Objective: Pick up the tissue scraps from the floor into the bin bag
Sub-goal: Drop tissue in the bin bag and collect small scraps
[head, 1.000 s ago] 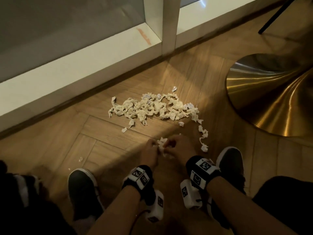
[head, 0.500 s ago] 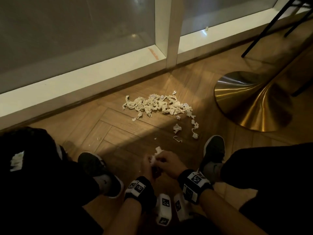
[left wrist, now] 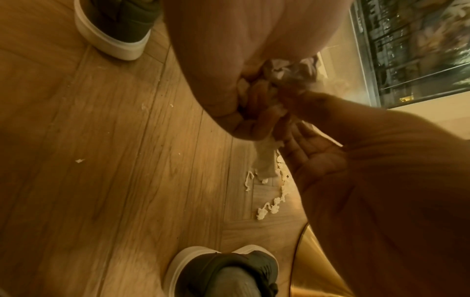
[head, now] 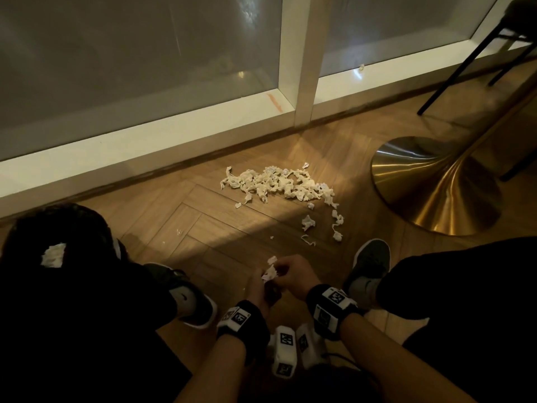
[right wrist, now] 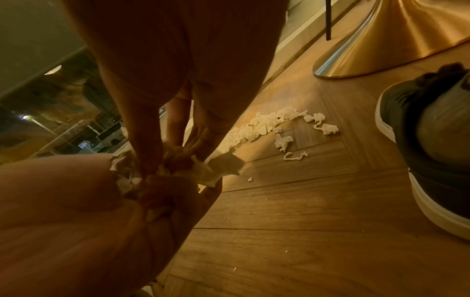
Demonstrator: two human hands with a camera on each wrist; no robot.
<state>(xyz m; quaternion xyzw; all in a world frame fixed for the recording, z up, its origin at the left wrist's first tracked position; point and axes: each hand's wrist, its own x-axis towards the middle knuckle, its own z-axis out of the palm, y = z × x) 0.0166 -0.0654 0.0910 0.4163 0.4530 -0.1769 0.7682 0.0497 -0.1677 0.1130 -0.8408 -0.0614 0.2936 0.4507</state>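
A pile of white tissue scraps (head: pixel 276 184) lies on the wood floor by the window frame, with a trail of loose scraps (head: pixel 337 222) running toward my right shoe. My left hand (head: pixel 263 289) and right hand (head: pixel 293 274) meet above the floor between my feet, and both grip one crumpled bunch of tissue scraps (head: pixel 270 273). From the left wrist, a strip of tissue (left wrist: pixel 265 160) hangs below the fingers. The right wrist view shows tissue (right wrist: pixel 223 164) sticking out between the two hands. A black bag-like mass (head: pixel 72 228) sits at my left with a white scrap (head: pixel 52 255) showing on it.
A gold flared table base (head: pixel 436 184) stands on the floor to the right of the pile, and black chair legs (head: pixel 453 71) rise behind it. A white window frame (head: pixel 299 68) borders the floor. My shoes (head: pixel 369 266) flank the hands. Tiny crumbs (head: pixel 178 231) dot the floor.
Both hands have drawn back from the pile toward my body with the bunch of scraps. The head view has lifted, showing the black mass at left. A few scraps lie where the hands were.
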